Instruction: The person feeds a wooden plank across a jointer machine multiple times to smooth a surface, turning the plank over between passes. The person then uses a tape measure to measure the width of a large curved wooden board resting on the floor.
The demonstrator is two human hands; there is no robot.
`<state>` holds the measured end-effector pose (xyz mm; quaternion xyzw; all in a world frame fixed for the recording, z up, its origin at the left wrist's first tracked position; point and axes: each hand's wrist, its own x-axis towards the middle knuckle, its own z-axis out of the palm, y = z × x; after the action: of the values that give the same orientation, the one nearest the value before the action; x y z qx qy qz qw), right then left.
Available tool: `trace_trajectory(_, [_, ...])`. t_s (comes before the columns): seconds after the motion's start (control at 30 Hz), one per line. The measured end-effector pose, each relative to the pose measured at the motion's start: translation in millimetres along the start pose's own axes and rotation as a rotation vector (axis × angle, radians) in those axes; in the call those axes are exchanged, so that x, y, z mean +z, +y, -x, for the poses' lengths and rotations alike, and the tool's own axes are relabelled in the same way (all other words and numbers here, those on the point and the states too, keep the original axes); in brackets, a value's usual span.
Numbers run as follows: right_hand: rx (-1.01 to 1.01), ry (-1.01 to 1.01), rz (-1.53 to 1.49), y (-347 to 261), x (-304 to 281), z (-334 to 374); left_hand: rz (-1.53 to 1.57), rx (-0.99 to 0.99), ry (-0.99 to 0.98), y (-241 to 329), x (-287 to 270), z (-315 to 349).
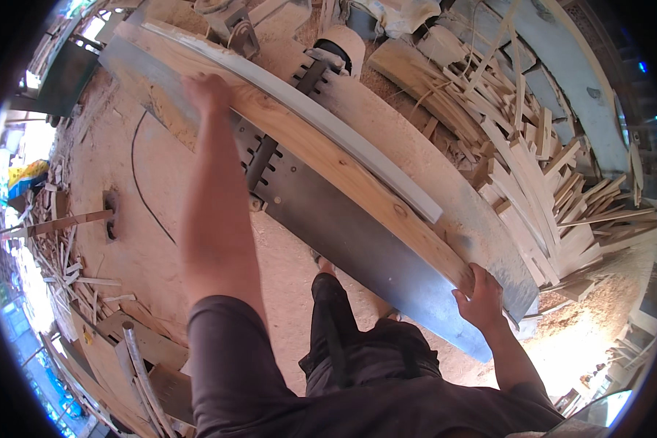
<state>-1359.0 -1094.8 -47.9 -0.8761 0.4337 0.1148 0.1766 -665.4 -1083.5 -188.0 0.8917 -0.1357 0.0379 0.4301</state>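
A long wooden board (328,158) with several knots lies along the metal bed (372,252) of a jointer, beside its pale grey fence (357,160). Near the far left part of the board, my left hand (209,93) is closed over its edge, arm stretched out. At the right end my right hand (480,298) grips the board, thumb on the near side and fingers over the end. The board covers the middle of the slotted cutter gap (263,162), which shows on both sides of it.
Beyond the machine lies a big heap of wood offcuts (532,175). A white cylindrical part (346,45) stands behind the fence. At left are a black cable (140,168) on the dusty floor, scrap strips (66,255) and a pole (140,369). Sawdust (591,336) lies at right.
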Motion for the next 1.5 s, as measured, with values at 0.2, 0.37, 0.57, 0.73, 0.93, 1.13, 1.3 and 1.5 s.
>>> trace_trajectory(0.2, [-0.090,0.149,-0.011,111.5,7.3,94.8,0.251,-0.086,0.144,81.9,-8.6,185.4])
trace_trajectory(0.37, [-0.152,0.137,-0.083,198.9,16.9,149.9,0.320,-0.189,0.034,159.4,-27.3,327.3])
trace_trajectory(0.57, [-0.256,0.203,-0.156,222.6,29.6,154.3,0.271,-0.204,0.095,162.5,-20.4,371.6])
trace_trajectory(0.73, [-0.354,0.336,-0.165,220.0,31.8,149.8,0.363,-0.255,0.117,158.9,-18.3,364.0])
trace_trajectory(0.93, [-0.405,0.375,-0.197,201.3,29.2,132.9,0.227,-0.228,0.133,157.9,-14.5,341.9])
trace_trajectory(1.13, [-0.456,0.406,-0.223,162.9,24.2,104.3,0.203,-0.184,0.152,132.4,-15.1,289.8])
trace_trajectory(1.3, [-0.590,0.487,-0.232,135.0,16.2,80.1,0.227,-0.206,0.117,129.1,-19.2,255.2])
trace_trajectory(1.5, [-0.744,0.511,-0.222,106.2,22.3,49.6,0.237,-0.200,0.125,105.7,-21.2,200.9])
